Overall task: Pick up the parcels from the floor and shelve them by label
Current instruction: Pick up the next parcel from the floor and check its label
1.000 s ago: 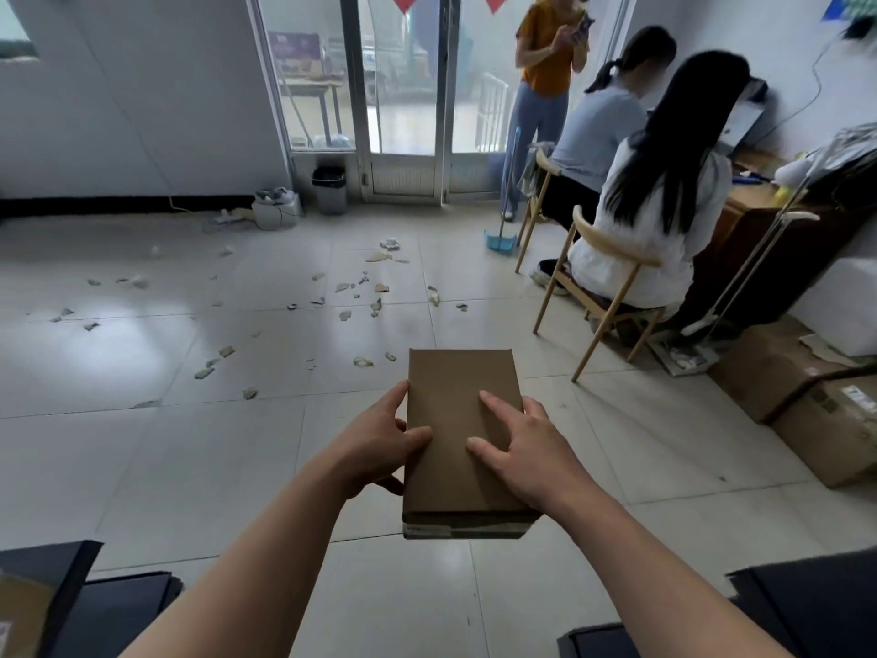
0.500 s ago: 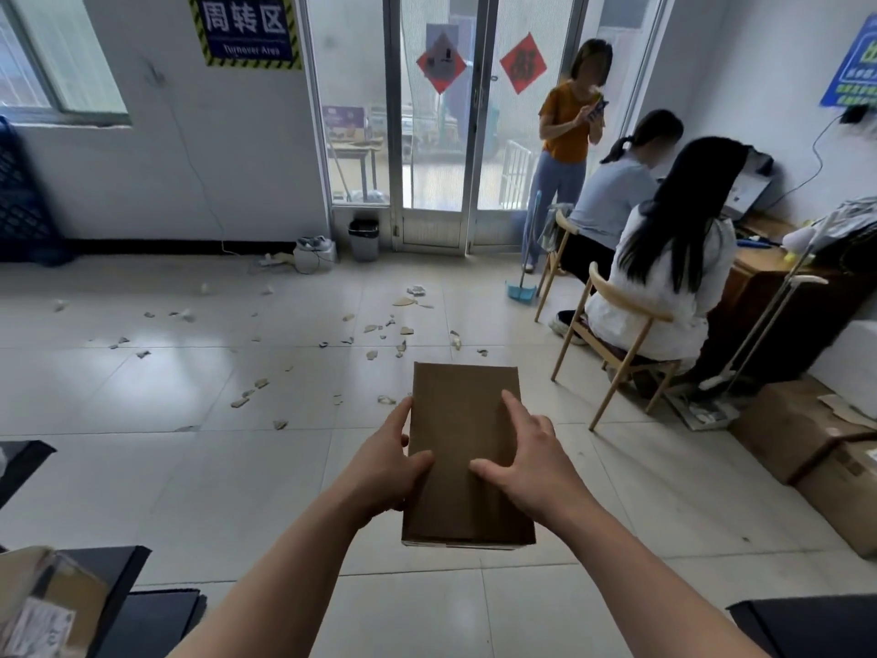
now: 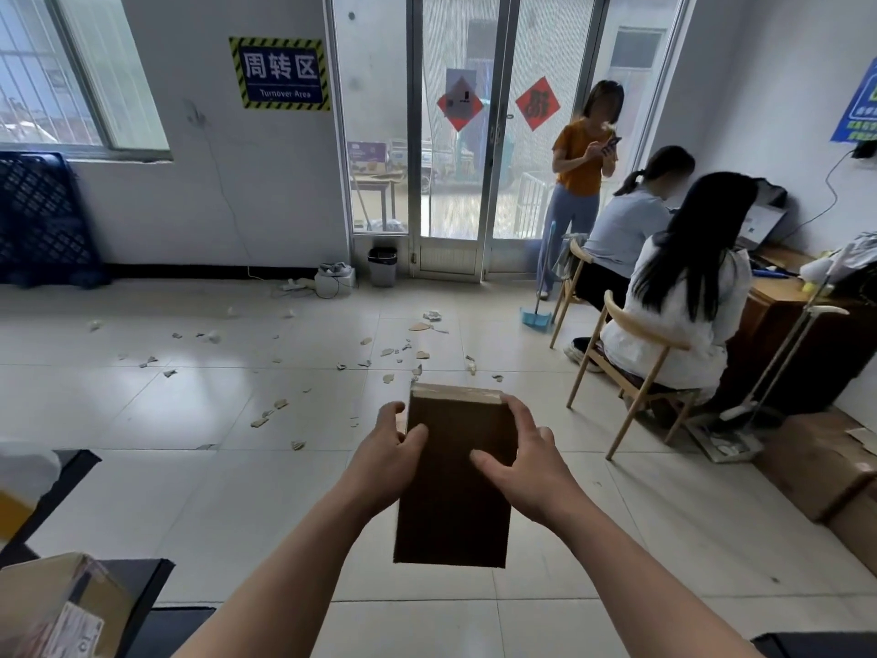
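A flat brown cardboard parcel (image 3: 455, 505) is held in front of me above the tiled floor, tilted so its far taped edge points up. My left hand (image 3: 384, 460) grips its left side with the thumb on the top face. My right hand (image 3: 527, 463) grips its right side, fingers spread over the top face. No label shows on the face turned towards me. Another parcel (image 3: 61, 610) with a white label lies on a dark surface at the bottom left.
Two people sit on wooden chairs (image 3: 626, 372) at a desk on the right; a third person (image 3: 576, 182) stands by the glass doors. Cardboard boxes (image 3: 816, 463) lie at the right wall. Paper scraps (image 3: 389, 353) litter the floor. Dark shelf edges (image 3: 147, 586) frame the bottom corners.
My view has risen, bringing the window and the wall sign into sight. The parcel has tipped, its far taped edge now raised and its near edge lower. Both hands keep their hold.
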Demonstrator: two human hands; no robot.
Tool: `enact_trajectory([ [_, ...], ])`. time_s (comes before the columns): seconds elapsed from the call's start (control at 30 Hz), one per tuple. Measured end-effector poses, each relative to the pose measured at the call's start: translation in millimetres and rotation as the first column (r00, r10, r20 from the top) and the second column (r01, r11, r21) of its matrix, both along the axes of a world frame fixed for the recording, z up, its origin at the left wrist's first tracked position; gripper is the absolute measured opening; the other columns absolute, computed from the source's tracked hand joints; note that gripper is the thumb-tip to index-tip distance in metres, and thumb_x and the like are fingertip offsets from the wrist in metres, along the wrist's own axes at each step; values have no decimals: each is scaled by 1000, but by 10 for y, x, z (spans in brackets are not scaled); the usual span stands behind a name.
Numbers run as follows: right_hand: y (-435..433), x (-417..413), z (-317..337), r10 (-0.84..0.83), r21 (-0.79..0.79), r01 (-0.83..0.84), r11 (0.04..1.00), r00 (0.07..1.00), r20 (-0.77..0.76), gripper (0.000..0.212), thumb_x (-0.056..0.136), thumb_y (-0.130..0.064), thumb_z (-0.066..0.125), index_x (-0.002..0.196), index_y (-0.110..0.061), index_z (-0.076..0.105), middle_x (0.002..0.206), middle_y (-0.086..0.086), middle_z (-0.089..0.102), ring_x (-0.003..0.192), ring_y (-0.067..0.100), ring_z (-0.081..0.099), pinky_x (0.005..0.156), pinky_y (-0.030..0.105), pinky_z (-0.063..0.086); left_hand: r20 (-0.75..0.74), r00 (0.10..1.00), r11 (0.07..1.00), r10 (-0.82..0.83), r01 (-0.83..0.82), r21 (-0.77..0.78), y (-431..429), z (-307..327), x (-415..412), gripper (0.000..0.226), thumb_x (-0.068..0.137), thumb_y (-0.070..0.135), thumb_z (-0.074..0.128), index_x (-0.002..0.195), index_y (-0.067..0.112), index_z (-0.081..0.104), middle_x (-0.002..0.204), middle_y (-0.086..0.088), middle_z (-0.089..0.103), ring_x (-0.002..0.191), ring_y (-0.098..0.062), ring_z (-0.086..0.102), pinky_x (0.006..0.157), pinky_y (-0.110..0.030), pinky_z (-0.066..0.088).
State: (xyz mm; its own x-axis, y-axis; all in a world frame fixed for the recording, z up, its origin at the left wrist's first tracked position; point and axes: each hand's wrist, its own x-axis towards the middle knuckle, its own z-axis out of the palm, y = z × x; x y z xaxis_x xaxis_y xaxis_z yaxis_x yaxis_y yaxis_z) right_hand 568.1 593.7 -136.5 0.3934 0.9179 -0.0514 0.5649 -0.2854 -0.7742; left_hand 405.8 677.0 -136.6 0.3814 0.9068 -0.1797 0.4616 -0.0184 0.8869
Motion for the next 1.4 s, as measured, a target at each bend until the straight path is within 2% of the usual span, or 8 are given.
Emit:
enact_trajectory([
  [0.17, -16, -69, -20, 45, 88, -46, 995, 999, 12, 58, 82, -34, 66, 125, -38, 27, 125, 5, 38, 101, 16, 48, 86, 27, 47, -5, 1000, 1000, -3, 3, -28, 27, -33, -52, 69, 81, 75, 31, 140, 39, 30, 136, -3, 53, 119, -29, 55, 99, -51, 46],
  [0.33, -15, -127, -76, 14, 101, -16, 995, 1000, 20, 39, 83, -38, 64, 110, -27, 38, 119, 1, 41, 99, 13, 49, 82, 23, 41, -15, 998, 996, 56, -57, -64, 51, -8, -80, 49, 90, 62, 38, 127, 30, 34, 109, -13, 62, 88, -29, 66, 72, -44, 57],
  [0.57, -23, -217, -109, 3, 71, -10, 997, 995, 103, 31, 83, -44, 62, 101, -24, 46, 112, 1, 38, 90, 14, 55, 81, 26, 50, -51, 998, 999, 36, -36, 12, 34, -77, -155, 42, 89, 43, 57, 109, 19, 28, 106, -12, 56, 89, -31, 64, 81, -51, 57],
  [0.73, -53, -262, -143, 76, -10, -76, 997, 989, 127, 69, 81, -45, 64, 137, -42, 25, 135, 2, 30, 110, 21, 50, 85, 28, 47, -63, 998, 999, -17, 19, 27, 29, -142, -253, 61, 86, 33, 66, 127, 22, 23, 123, -8, 52, 98, -30, 61, 83, -50, 56],
  [0.8, -54, -284, -169, 114, -33, -111, 993, 986, 122, 89, 77, -43, 68, 142, -49, 7, 137, 2, 29, 105, 18, 46, 81, 26, 46, -93, 994, 997, -64, 69, 47, 23, -164, -298, 90, 85, 27, 68, 146, 30, 2, 126, 0, 48, 103, -24, 58, 84, -38, 54],
  [0.9, -26, -306, -196, 113, -44, -108, 993, 987, 118, 114, 69, -39, 77, 138, -57, -12, 128, 1, 30, 99, 16, 44, 82, 28, 47, -180, 976, 984, -126, 146, 102, -17, -153, -363, 104, 85, 24, 68, 148, 38, -14, 134, -6, 41, 107, -20, 50, 62, -14, 44],
  [1.1, -4, -376, -207, 133, -60, -126, 990, 983, 124, 101, 63, -32, 79, 138, -47, 14, 119, 1, 27, 99, 21, 50, 85, 33, 55, -158, 979, 973, -132, 158, 166, -60, -201, -526, 80, 84, 16, 67, 141, 38, 17, 124, -8, 35, 94, -19, 48, 51, -14, 46],
  [1.4, -6, -409, -263, 149, 58, -153, 987, 987, 65, 66, 72, -21, 71, 119, -44, 30, 122, -3, 29, 101, 21, 51, 84, 34, 56, -37, 999, 989, -35, 40, 143, -115, -206, -463, 39, 90, 33, 59, 113, 28, 28, 121, -7, 34, 103, -24, 50, 70, -21, 52],
])
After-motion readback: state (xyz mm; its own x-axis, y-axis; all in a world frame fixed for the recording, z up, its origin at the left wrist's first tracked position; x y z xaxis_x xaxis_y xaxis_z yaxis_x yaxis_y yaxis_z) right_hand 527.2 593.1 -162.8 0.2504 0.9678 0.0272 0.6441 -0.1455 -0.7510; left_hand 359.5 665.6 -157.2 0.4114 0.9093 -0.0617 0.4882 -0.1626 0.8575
